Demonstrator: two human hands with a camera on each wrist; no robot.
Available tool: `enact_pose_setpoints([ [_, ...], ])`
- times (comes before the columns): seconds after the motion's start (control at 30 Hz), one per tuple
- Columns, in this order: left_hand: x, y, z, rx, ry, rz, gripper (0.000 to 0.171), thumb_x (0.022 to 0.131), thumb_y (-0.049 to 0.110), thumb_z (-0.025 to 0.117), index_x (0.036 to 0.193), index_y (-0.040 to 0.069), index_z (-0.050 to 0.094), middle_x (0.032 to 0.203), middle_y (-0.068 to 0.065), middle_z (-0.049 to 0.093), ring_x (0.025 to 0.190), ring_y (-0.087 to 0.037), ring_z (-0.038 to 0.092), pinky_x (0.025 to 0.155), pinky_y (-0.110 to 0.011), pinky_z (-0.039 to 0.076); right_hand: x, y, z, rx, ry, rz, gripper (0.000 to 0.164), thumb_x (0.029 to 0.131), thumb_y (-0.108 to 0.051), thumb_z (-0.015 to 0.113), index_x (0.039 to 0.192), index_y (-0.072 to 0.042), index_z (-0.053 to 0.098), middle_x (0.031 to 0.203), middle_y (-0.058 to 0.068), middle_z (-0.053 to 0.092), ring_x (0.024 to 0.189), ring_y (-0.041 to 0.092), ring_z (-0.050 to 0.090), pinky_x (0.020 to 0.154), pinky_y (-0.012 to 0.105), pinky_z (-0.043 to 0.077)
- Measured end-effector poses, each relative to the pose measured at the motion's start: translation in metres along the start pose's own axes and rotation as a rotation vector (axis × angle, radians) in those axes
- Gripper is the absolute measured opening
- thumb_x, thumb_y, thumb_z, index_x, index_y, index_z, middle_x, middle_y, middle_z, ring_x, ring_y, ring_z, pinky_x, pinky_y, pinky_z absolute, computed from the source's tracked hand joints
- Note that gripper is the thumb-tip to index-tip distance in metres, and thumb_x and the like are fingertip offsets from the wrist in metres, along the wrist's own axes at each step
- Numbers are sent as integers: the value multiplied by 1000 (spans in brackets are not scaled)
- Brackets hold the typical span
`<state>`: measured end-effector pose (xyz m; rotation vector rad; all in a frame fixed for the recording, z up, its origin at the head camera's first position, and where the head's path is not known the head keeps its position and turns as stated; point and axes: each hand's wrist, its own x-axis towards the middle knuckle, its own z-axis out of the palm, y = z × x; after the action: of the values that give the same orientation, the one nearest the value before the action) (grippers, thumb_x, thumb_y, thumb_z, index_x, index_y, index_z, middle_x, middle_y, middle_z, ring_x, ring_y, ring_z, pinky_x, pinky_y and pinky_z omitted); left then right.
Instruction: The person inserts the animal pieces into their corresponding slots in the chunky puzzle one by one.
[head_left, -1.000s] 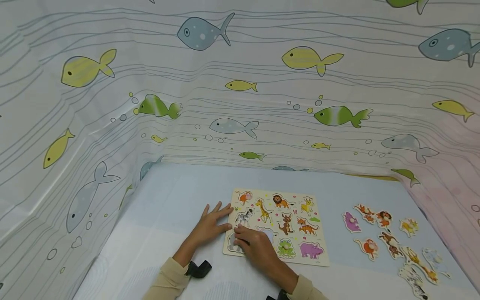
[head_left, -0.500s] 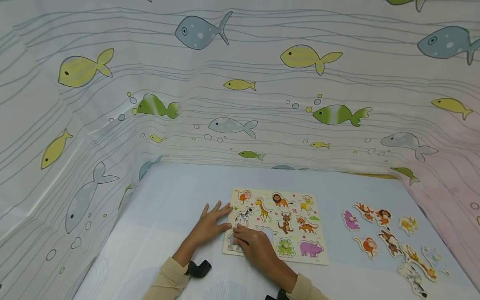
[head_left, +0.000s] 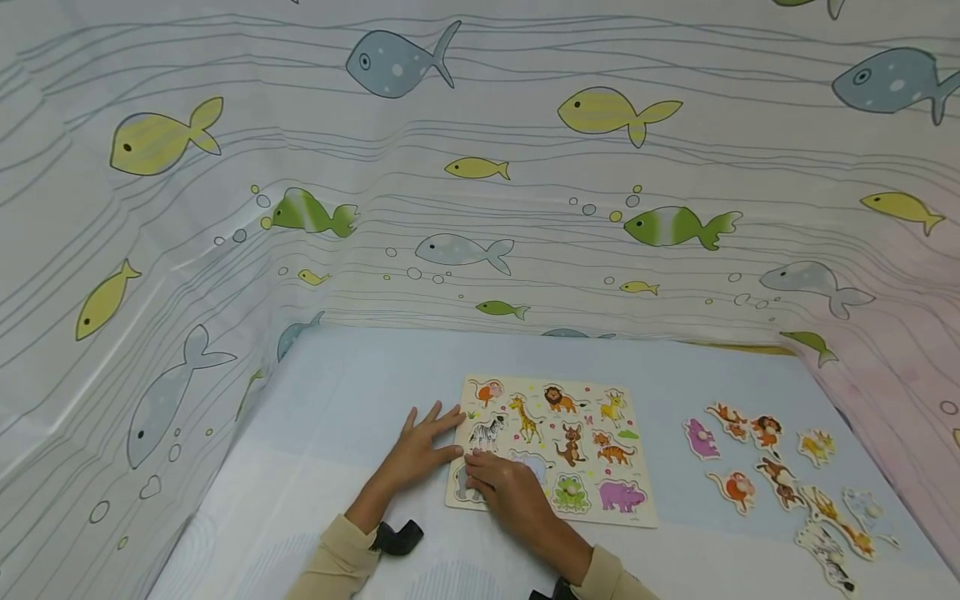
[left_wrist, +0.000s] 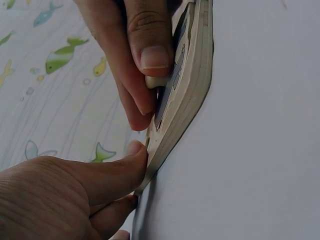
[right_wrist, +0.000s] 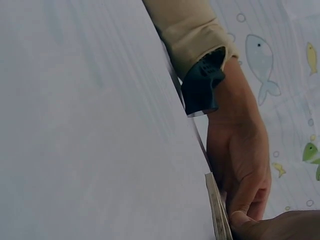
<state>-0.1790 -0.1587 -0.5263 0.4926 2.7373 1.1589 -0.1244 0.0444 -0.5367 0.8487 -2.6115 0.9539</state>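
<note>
A wooden animal puzzle board (head_left: 525,387) lies on the table in the head view. At its near left corner my right hand (head_left: 517,496) holds a grey elephant puzzle piece (head_left: 467,483). In the left wrist view, the right thumb and fingers pinch the pale knob (left_wrist: 154,82) of that piece, low against the board. My left hand (head_left: 420,450) grips the board's left edge, its thumb (left_wrist: 127,167) on the rim. A frog piece (head_left: 572,493) with a knob sits on the board's near side. The right hand covers part of the elephant and the blue picture beside it.
Several loose animal pieces lie right of the board, including a purple hippo (head_left: 701,440), a monkey (head_left: 735,492), a giraffe (head_left: 838,521) and a zebra (head_left: 825,554). A fish-print curtain (head_left: 480,242) hangs behind and beside the table (head_left: 360,367).
</note>
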Motion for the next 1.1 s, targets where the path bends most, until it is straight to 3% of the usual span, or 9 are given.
enact_pose_setpoints([
  [0.57,0,0,1,14,7,-8,59,88,26,75,142,12,57,154,-3,47,153,-34,26,127,-57,-4,1,0,-2,44,-22,-47,27,89,-16,73,114,-6,76,125,5,71,121,19,66,100,31,56],
  [1.1,1,1,0,21,-2,-4,58,88,24,75,142,12,57,154,-4,47,152,-36,25,127,-58,-4,3,0,-5,60,-83,-31,29,91,-13,71,119,-3,72,129,8,69,124,22,64,102,35,55],
])
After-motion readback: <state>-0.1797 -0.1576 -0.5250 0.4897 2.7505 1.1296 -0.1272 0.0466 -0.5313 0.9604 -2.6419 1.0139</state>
